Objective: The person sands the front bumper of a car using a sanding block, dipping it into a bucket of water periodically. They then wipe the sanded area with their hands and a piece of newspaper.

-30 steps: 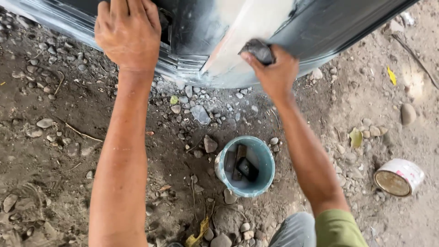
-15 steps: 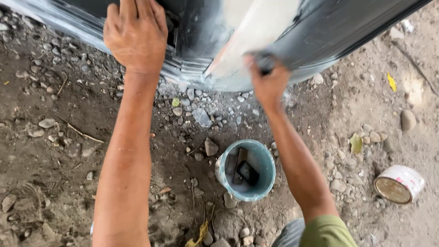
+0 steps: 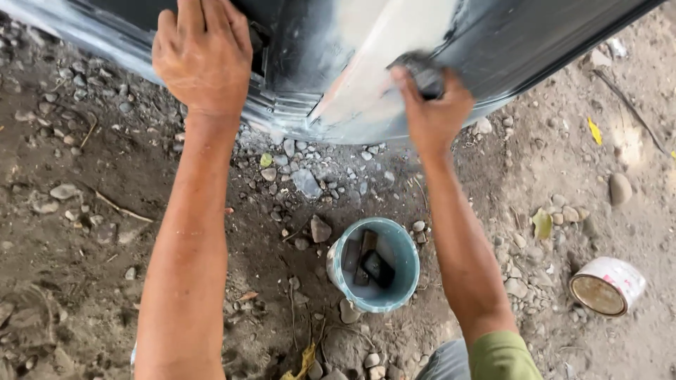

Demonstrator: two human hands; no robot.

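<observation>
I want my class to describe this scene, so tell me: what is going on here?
A person leans over a dark vehicle body panel. The left hand lies flat on it, while the right hand presses a dark sanding pad against a pale filler patch. Below, on stony ground, stand a teal bucket with dark pieces inside and a tipped white can.

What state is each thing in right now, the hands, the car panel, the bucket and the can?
Left hand: flat on the dark panel, holding nothing.
Right hand: pressing a dark sanding pad against the panel.
Car panel: dark, with a pale filler patch.
Bucket: upright, open, dark pieces inside.
Can: on its side, open.
</observation>
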